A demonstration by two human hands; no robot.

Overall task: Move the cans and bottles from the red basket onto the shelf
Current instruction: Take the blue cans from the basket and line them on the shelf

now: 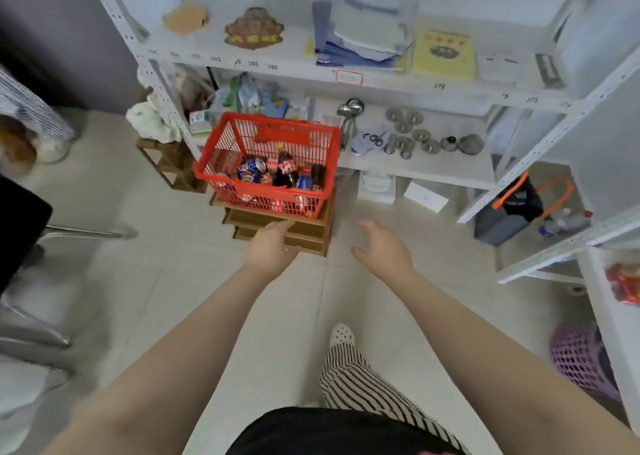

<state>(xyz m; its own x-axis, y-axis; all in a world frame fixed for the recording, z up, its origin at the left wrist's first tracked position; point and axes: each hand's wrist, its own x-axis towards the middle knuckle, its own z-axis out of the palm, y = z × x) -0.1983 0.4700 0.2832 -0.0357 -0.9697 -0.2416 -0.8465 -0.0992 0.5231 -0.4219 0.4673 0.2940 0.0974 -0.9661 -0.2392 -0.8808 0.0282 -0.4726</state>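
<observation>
A red basket [221, 150] stands on a stack of wooden crates in front of a white shelf [408, 87]. Inside it lie several cans [254, 169] in blue and red, and dark cola bottles [286, 170] with red labels. Both my arms reach forward and down toward it. My left hand [273, 245] hovers just below the basket's front edge, over the crates, fingers loosely apart and empty. My right hand [384, 247] hangs to the right of the crates, open, holding nothing. Neither hand touches the basket.
The wooden crates [304, 229] carry the basket. The shelf's middle level holds metal cups [412, 132] and a ladle; the upper level holds papers and a yellow booklet [443, 55]. A dark bag [509, 212] stands at the right, a purple basket [578, 357] lower right, a chair at the left.
</observation>
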